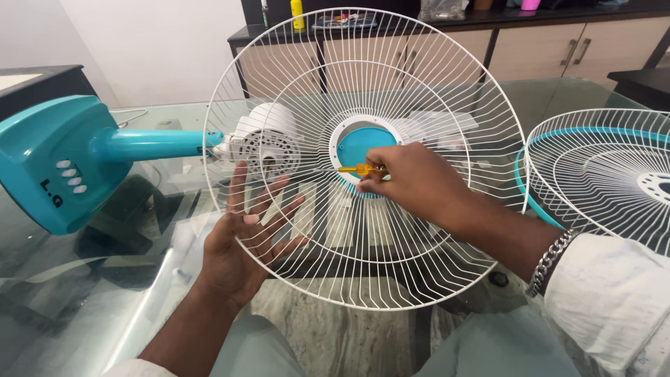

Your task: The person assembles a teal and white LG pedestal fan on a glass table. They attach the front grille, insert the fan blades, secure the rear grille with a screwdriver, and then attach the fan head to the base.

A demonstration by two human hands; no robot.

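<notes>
A white wire fan guard is propped upright over the glass worktop by the left hand, spread wide behind it. A yellow screwdriver is gripped in the right hand at the teal hub. The guard is seen apart from the motor; refitting appears undone. A second guard lies right, the teal stand left.

Fan guard stands upright at centre over the glass table, between the two hands. Left hand is pressed flat behind its lower left wires; right hand is in front, at the hub, with a screwdriver. Behind the guard to the left lies the motor, its stand's base further left. A second guard sits on the right. Cabinets run along the back.
</notes>
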